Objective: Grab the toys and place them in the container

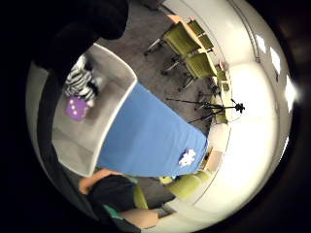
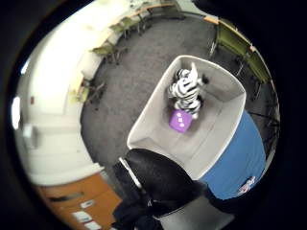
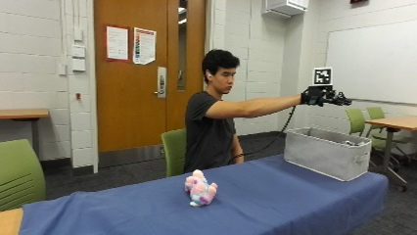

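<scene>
Blue table (image 3: 273,196), grey container (image 3: 324,152), its contents hidden from outside

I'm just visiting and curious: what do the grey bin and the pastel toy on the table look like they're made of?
The grey bin looks like fabric-covered, felt-like material: matte, soft-edged walls, though stiff enough to stand upright. The pastel toy looks like plush: fuzzy, lumpy outline in pink, white and blue. Both are guesses from appearance.
</scene>
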A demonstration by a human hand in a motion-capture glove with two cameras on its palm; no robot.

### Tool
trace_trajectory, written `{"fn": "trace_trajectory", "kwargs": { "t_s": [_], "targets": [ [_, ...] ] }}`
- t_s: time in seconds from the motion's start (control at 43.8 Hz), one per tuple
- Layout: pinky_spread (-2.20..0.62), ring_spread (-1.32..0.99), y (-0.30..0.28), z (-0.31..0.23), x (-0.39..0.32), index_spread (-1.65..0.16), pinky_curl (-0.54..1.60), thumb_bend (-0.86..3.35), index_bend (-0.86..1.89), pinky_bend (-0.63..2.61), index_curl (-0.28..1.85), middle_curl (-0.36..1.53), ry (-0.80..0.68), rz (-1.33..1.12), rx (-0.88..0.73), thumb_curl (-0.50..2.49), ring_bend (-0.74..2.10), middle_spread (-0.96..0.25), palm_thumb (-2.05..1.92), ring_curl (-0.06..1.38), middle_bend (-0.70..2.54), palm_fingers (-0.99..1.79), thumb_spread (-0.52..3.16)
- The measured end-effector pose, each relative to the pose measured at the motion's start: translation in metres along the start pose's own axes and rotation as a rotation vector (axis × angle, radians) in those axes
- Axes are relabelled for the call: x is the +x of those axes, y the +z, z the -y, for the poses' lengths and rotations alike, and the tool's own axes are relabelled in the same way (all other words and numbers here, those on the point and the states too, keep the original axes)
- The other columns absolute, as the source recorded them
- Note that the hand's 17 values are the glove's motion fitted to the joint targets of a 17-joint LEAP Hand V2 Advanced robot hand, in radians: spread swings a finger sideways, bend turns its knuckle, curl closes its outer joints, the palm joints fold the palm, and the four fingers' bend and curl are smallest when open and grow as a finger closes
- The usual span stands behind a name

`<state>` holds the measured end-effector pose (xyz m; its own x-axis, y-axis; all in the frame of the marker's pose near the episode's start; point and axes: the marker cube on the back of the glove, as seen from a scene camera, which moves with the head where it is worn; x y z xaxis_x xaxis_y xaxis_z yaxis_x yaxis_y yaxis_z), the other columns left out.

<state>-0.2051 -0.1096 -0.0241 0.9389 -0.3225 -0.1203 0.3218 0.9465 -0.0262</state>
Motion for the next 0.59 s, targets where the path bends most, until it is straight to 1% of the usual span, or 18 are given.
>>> {"fn": "trace_trajectory", "kwargs": {
  "t_s": [0.091, 0.137, 0.297, 0.365, 0.48, 0.594],
  "targets": [
    [-0.03, -0.10, -0.010, -0.019, 0.014, -0.29, 0.38, -0.14, 0.09, 1.00, 0.51, 0.45, -0.020, 0.137, 0.007, 0.46, 0.55, -0.03, -0.17, 0.27, 0.33, -0.17, 0.89],
    [-0.03, -0.10, -0.013, -0.030, 0.030, -0.29, 0.37, -0.14, 0.10, 0.97, 0.49, 0.44, -0.016, 0.167, 0.006, 0.43, 0.53, -0.03, -0.18, 0.27, 0.33, -0.15, 0.89],
    [-0.02, -0.13, -0.009, -0.076, 0.115, -0.29, 0.35, -0.13, 0.10, 0.90, 0.43, 0.44, 0.035, 0.029, 0.006, 0.35, 0.53, -0.05, -0.18, 0.26, 0.32, -0.11, 0.91],
    [-0.01, -0.13, -0.010, -0.100, 0.142, -0.29, 0.34, -0.13, 0.10, 0.89, 0.41, 0.44, 0.027, 0.062, 0.003, 0.32, 0.52, -0.05, -0.17, 0.26, 0.32, -0.10, 0.92],
    [-0.02, -0.15, 0.000, -0.145, 0.207, -0.30, 0.33, -0.12, 0.13, 0.87, 0.39, 0.43, 0.173, 0.017, -0.001, 0.28, 0.51, -0.05, -0.17, 0.26, 0.31, -0.07, 0.92],
    [-0.02, -0.17, 0.017, -0.193, 0.270, -0.30, 0.34, -0.12, 0.13, 0.88, 0.37, 0.43, 0.261, -0.028, 0.002, 0.25, 0.52, -0.06, -0.17, 0.27, 0.30, -0.04, 0.93]
  ]
}}
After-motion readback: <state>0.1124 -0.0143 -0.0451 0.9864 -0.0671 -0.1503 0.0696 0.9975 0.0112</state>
